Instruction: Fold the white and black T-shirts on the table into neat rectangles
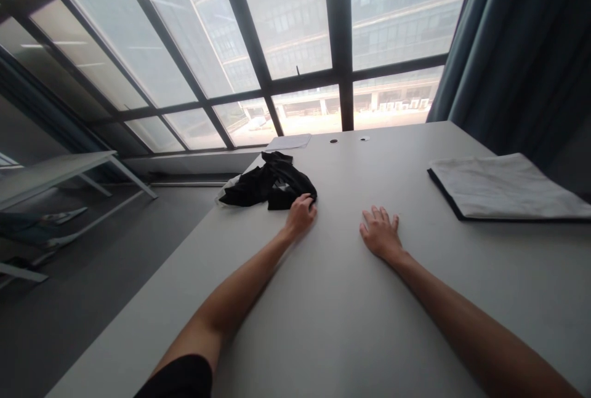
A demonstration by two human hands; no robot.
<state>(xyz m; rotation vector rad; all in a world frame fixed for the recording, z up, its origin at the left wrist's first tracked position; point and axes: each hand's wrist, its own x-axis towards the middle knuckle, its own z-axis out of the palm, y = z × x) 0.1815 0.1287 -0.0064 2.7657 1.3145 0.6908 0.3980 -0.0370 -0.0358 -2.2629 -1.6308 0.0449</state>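
Note:
A crumpled heap of black cloth, perhaps a garment, lies on the white table, with some clear plastic showing at its left edge. My left hand is at the heap's near right corner, its fingers curled onto the fabric; the fingertips are partly hidden. To the right, my right hand rests palm down on the bare tabletop, fingers spread, holding nothing. It is apart from the cloth.
On the right lies a folded white cloth with a dark underside. Papers lie at the far edge, near two round cable holes. Tall windows stand behind, a dark curtain hangs at right, and another table stands left.

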